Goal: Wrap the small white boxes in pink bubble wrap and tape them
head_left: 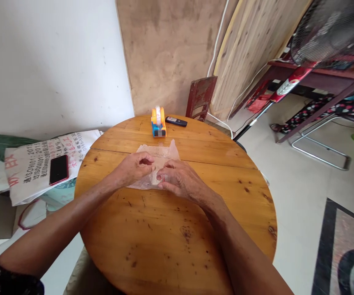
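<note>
A crumpled, translucent plastic bag (156,152) with a small red print lies on the round wooden table (170,237). My left hand (136,167) is over the bag's left side, its fingers curled with a gap between thumb and forefinger. Over the right side is my right hand (181,179), fingers bent and apart, thumb toward the red print. Nothing shows in either hand's grip; whether the fingertips touch the plastic I cannot tell. Beyond the bag stands an orange and blue tape dispenser (158,122) holding a roll of tape.
A dark remote control (176,121) lies beside the dispenser. Left of the table, a phone (59,169) rests on a printed white sack (37,164). A wooden chair (202,96) stands behind the table. At right are a standing fan (290,88) and a seated person's patterned trouser leg (306,112).
</note>
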The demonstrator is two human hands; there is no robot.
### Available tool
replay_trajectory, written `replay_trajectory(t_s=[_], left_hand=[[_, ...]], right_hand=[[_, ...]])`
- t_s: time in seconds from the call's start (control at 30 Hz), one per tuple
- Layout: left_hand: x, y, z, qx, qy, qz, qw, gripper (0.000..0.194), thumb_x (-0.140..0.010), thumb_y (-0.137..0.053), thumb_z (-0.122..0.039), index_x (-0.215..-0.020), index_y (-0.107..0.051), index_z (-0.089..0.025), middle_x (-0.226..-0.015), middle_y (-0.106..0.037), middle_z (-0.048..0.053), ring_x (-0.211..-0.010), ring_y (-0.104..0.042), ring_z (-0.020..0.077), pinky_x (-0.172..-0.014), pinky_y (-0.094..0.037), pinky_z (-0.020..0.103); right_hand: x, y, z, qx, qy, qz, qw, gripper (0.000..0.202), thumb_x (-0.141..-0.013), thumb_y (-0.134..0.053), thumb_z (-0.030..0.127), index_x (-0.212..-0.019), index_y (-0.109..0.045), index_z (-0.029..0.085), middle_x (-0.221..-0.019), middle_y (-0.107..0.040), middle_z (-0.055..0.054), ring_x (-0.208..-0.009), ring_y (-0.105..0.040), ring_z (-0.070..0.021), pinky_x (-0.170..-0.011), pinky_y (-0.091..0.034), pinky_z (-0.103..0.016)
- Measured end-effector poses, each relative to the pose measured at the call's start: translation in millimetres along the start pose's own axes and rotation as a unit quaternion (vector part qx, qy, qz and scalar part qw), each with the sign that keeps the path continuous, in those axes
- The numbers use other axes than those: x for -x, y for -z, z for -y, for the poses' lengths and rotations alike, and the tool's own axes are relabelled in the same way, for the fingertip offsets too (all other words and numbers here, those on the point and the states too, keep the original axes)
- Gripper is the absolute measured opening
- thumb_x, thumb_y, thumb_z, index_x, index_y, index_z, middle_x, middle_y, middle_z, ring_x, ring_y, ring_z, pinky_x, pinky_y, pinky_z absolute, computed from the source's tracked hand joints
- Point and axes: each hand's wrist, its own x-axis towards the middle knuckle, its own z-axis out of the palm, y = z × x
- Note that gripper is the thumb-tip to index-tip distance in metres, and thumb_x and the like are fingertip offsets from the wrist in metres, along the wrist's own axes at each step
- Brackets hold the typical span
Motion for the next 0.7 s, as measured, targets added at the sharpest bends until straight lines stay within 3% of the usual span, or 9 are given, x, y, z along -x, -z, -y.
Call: replay_trajectory(t_s=[0.1,0.17,0.37,0.57,0.7], left_hand=[[17,12.3,14,-0.074,0.050,-0.076,0.993,0.049,-0.068,-0.069,-0.051,-0.102,-0.064,-0.017,-0.097,-0.067,0.007,-0.087,-0.062,0.0222,-0.074,-0.051,0.033],[29,17.9,21,-0.096,0.090,-0.081,0.988,0.059,-0.067,-0.070,-0.055,-0.111,-0.061,-0.016,-0.093,-0.065,0.006,-0.078,-0.062,0.0208,-0.068,-0.050,0.032],[39,21.9,13,-0.009,0.242,-0.001,0.970,0.060,-0.065,-0.074,-0.050,-0.111,-0.054,-0.015,-0.062,-0.057,-0.005,-0.046,-0.052,0.0142,-0.043,-0.039,0.026],[25,11.9,11,0.042,0.286,-0.044,0.956,0.049,-0.064,-0.078,-0.042,-0.100,-0.054,-0.017,-0.056,-0.057,-0.005,-0.046,-0.050,0.0129,-0.039,-0.036,0.022],[18,0.3,8,0.097,0.316,-0.042,0.943,0.034,-0.061,-0.077,-0.030,-0.087,-0.058,-0.017,-0.059,-0.060,-0.003,-0.049,-0.052,0.0122,-0.039,-0.035,0.020]], right_hand=[[0,2,3,0.019,0.004,-0.005,1.000,0.014,-0.088,-0.065,0.028,-0.097,-0.071,0.020,-0.098,-0.063,-0.007,-0.090,-0.056,-0.0193,-0.080,-0.039,-0.031],[0,3,6,0.038,0.004,0.003,0.999,0.012,-0.087,-0.066,0.027,-0.095,-0.070,0.019,-0.097,-0.062,-0.007,-0.089,-0.056,-0.0192,-0.079,-0.039,-0.031],[-1,5,14,0.097,0.001,0.018,0.995,0.011,-0.089,-0.063,0.025,-0.095,-0.069,0.019,-0.097,-0.063,-0.008,-0.090,-0.055,-0.0204,-0.081,-0.038,-0.032],[-1,1,16,0.156,0.002,0.023,0.987,0.012,-0.091,-0.061,0.026,-0.095,-0.069,0.018,-0.098,-0.065,-0.010,-0.095,-0.057,-0.0244,-0.084,-0.035,-0.036],[-2,3,21,0.180,-0.007,0.033,0.983,0.014,-0.091,-0.061,0.029,-0.098,-0.069,0.019,-0.099,-0.066,-0.010,-0.098,-0.057,-0.0254,-0.085,-0.034,-0.037]])
